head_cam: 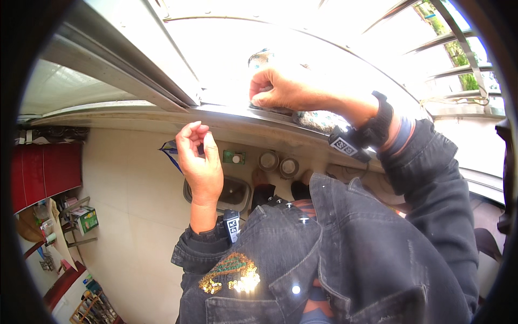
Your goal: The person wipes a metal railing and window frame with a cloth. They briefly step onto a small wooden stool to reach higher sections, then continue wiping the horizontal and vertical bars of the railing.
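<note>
My right hand (277,90) is over the metal window sill, its fingers curled together; a small greyish thing shows between thumb and fingers, too unclear to name. Just beyond the hand lies a pale patterned item (261,57), washed out by glare. A speckled, light-coloured cloth-like bundle (317,120) rests on the sill beneath my right wrist. My left hand (200,156) is raised below the sill, palm up, with fingers loosely bent and apart and nothing seen in it. Both wrists bear dark straps with small tagged devices.
A sliding window frame (133,69) stands at the upper left, metal bars (441,73) at the upper right. Below on the floor are a dark basin (232,193), two round metal containers (268,161) (289,167), a green packet (234,157) and, left, a red cabinet (48,172).
</note>
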Available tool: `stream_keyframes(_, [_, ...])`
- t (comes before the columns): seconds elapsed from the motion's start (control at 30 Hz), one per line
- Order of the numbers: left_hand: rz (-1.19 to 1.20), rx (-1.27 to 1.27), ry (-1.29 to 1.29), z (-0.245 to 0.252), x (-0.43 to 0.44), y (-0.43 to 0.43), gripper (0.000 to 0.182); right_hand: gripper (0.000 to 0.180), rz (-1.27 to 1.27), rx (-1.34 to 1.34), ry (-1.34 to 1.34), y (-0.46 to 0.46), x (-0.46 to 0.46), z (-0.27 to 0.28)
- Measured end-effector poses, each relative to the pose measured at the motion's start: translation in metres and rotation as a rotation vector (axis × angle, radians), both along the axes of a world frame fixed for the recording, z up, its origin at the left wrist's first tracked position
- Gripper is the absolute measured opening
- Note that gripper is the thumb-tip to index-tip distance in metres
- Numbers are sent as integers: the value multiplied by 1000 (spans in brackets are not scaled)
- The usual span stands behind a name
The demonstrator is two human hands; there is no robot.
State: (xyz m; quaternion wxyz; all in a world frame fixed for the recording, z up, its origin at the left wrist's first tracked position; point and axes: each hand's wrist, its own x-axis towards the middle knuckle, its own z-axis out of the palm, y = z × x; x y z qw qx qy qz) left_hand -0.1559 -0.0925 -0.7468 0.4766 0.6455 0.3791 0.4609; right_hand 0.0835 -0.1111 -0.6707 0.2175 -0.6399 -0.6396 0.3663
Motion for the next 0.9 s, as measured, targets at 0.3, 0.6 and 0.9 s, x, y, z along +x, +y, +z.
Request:
stream_keyframes(0.3, [53, -35, -3, -14, -30, 4, 29, 21, -19, 155, -121, 49, -64, -11])
stream_keyframes(0.6, [-7, -71, -43, -9, -14, -10, 29, 17, -6, 136, -106, 9, -38, -9])
stream_keyframes(0.9, [-25, -82, -17, -14, -10, -13, 30, 20, 7, -129, -78, -76, 46, -9])
